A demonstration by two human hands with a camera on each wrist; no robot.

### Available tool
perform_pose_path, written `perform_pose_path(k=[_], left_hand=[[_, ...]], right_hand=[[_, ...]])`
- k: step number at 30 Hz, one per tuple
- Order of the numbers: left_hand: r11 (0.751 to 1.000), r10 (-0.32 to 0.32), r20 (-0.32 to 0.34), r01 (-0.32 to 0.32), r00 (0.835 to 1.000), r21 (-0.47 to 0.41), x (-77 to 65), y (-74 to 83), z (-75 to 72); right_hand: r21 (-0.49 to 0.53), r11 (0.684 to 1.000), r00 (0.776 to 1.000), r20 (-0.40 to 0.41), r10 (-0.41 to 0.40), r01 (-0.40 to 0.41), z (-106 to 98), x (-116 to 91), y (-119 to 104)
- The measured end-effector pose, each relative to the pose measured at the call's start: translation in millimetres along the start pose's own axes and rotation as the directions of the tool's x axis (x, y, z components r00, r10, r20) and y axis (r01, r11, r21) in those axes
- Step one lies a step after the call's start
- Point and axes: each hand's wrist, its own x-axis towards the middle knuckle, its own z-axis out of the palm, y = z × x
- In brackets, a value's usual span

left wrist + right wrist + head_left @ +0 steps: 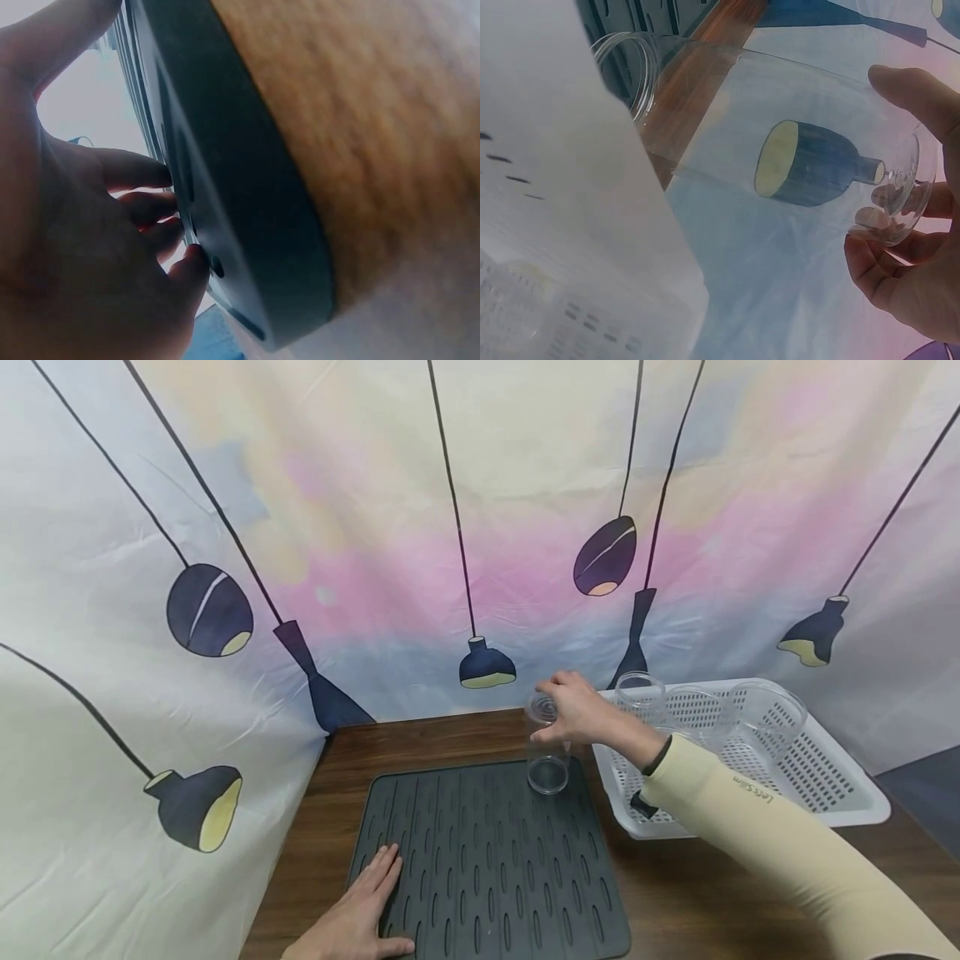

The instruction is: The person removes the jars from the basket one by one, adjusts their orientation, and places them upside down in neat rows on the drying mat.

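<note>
My right hand (579,712) grips a clear drinking glass (547,770) by its base end, thumb on one side and fingers on the other. The glass is upside down, its mouth down at the far right corner of the dark grey drying mat (480,860). Whether the rim touches the mat is hard to tell. In the right wrist view the see-through glass (727,112) shows the backdrop behind it. My left hand (358,902) rests with spread fingers on the mat's near left edge; the left wrist view shows the fingertips against the mat's ridged top (202,187).
A white perforated basket (847,814) stands right of the mat, under my right forearm, with several clear glasses (768,714) inside. The brown wooden table (450,739) ends at a fabric backdrop (405,568) printed with hanging lamps.
</note>
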Motion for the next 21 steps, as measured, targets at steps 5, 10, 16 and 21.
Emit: perform_pose_path(k=[5,10,16,21], left_hand=[[1.0,0.004,-0.002,-0.004,1.0,-0.001,-0.8,-0.4,0.9],[1.0,-0.002,0.008,0.002,1.0,-0.011,-0.7,0.4,0.1],[1.0,-0.011,0.019,0.011,1.0,-0.02,-0.2,2.0,-0.7],[1.0,-0.007,0.009,0.007,1.0,-0.004,-0.8,1.2,0.6]], right_hand=[[0.008,1.0,1.0,0.008,0.011,-0.011,1.9,0.3,-0.7],[0.005,1.0,1.0,0.016,0.016,-0.016,3.3,0.5,-0.3],[0.004,1.0,1.0,0.013,0.009,-0.01,3.2,0.1,0.7],[0.004,1.0,1.0,0.017,-0.001,0.001,3.9,-1.8,2.1]])
